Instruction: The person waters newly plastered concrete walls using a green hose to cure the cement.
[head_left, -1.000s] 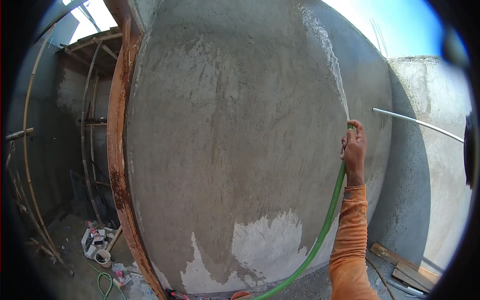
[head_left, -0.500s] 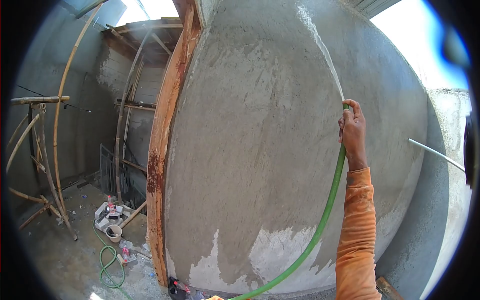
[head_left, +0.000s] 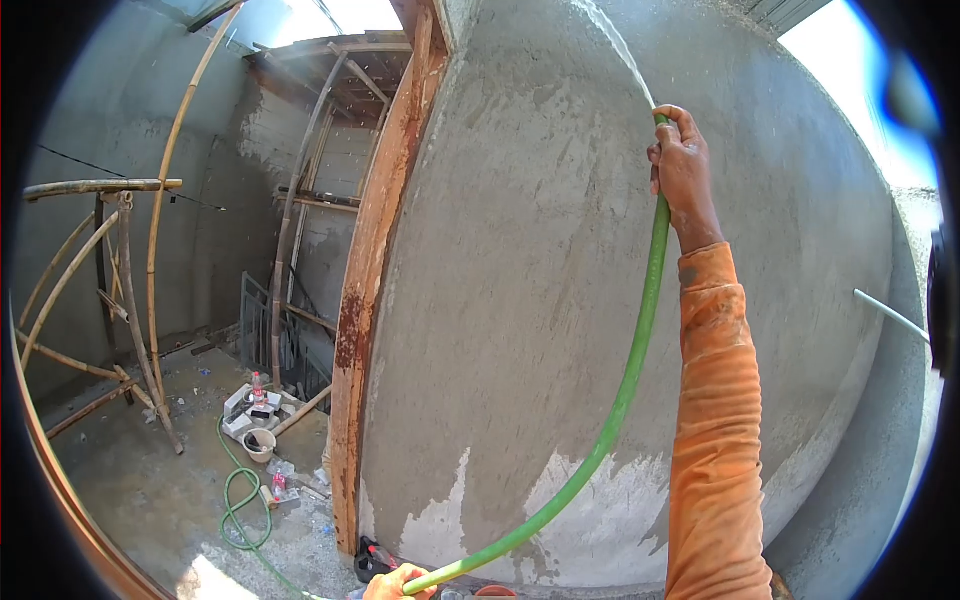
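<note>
A green garden hose [head_left: 617, 419] curves up from the bottom of the view. Near its outlet my right hand [head_left: 685, 165] is closed around it, with a finger at the tip. Water [head_left: 622, 52] sprays from there up and to the left against the grey plastered wall [head_left: 510, 290]. Low at the bottom edge, my left hand [head_left: 398, 582] is closed on a lower stretch of the same hose, partly cut off by the frame. Dark damp plaster covers most of the wall, and pale patches [head_left: 600, 500] show along its base.
A wooden door frame post [head_left: 375, 290] stands left of the wall. Beyond it are bamboo poles [head_left: 165, 190], a bucket [head_left: 260, 445], blocks, bottles and coiled hose [head_left: 240, 505] on the wet floor. A white pipe [head_left: 890, 313] sticks out at right. A dark container [head_left: 370, 562] sits by the post.
My right hand has moved up and slightly left with the hose end. My left hand has come further into view, holding the hose. The scene has shifted rightward as my head turned left.
</note>
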